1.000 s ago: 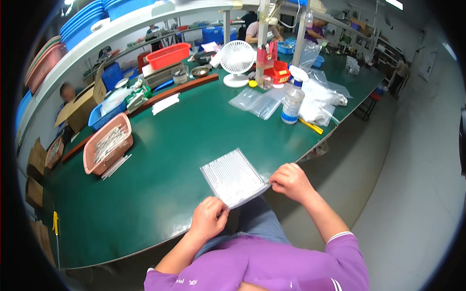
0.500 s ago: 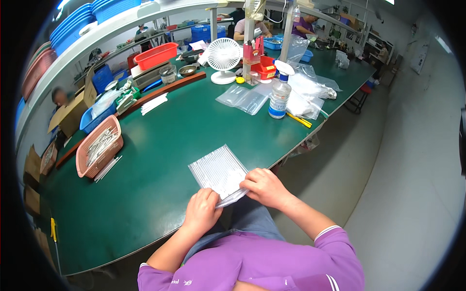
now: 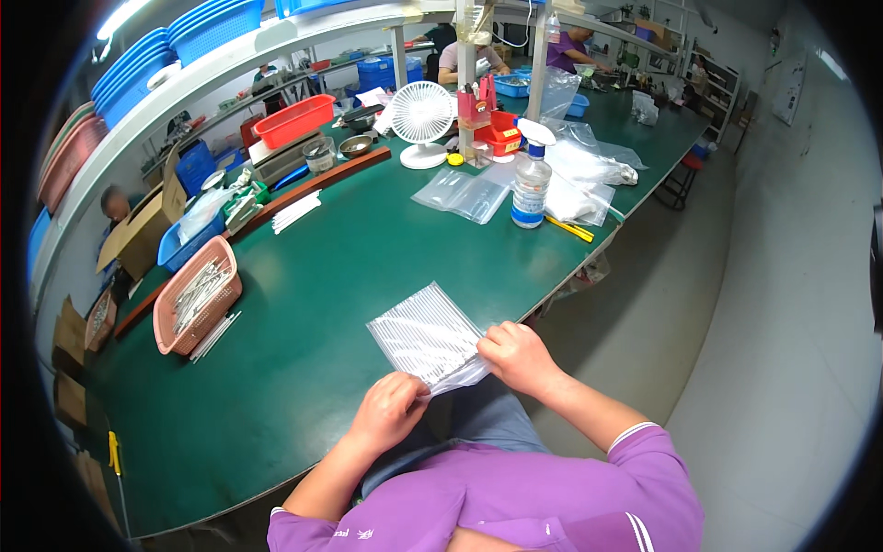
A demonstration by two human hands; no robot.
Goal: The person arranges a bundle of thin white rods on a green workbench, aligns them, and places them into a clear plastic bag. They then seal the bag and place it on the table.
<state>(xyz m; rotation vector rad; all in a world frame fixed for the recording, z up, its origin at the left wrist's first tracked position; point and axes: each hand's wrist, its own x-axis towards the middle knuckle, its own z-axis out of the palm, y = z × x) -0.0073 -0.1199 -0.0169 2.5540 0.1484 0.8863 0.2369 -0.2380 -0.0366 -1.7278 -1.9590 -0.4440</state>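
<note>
A clear plastic bag (image 3: 427,333) filled with a flat row of thin white rods lies at the near edge of the green table. Its loose near end hangs slightly over that edge. My left hand (image 3: 390,410) pinches the bag's near left corner. At the near right corner, my right hand (image 3: 521,357) has its fingers closed on the plastic. The film between both hands is stretched and wrinkled. Some fingertips are hidden behind the film.
To the left stands a pink basket (image 3: 219,304) of thin metallic rods, with several white rods (image 3: 216,337) beside it. Farther back are a white fan (image 3: 423,122), a spray bottle (image 3: 531,189), flat empty bags (image 3: 462,195) and a yellow cutter (image 3: 570,228). Other people sit beyond.
My hands have spread a little farther apart, drawing the bag's near end straighter between them. The view has shifted slightly.
</note>
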